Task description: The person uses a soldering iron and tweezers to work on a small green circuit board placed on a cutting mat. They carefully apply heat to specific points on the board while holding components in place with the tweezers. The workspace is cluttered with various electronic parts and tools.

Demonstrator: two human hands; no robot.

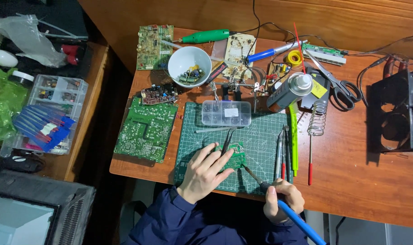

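An electronics repair bench: circuit boards (146, 130), soldering iron (279, 199), cutting mat (261, 136), scissors (340, 86)

Tabletop (351, 172): reddish-brown wood, smooth, low sheen.
Cutting mat (261, 136): matt green rubbery sheet, printed grid.
Small circuit board (236, 159): green laminate, dull, under the left hand (204, 174).
Soldering iron (283, 206): glossy blue plastic handle, dark metal tip, in the right hand (283, 199).
Tweezers (227, 140): dark, matt metal.
Bowl (189, 63): glossy white ceramic or plastic, cannot tell which.
Compartment box (226, 113): clear, shiny plastic.
Spray can (290, 92): brushed silver metal.
Scissors (336, 81): bright steel blades, black plastic grips.
Sleeves (170, 222): dark blue cloth, matt.
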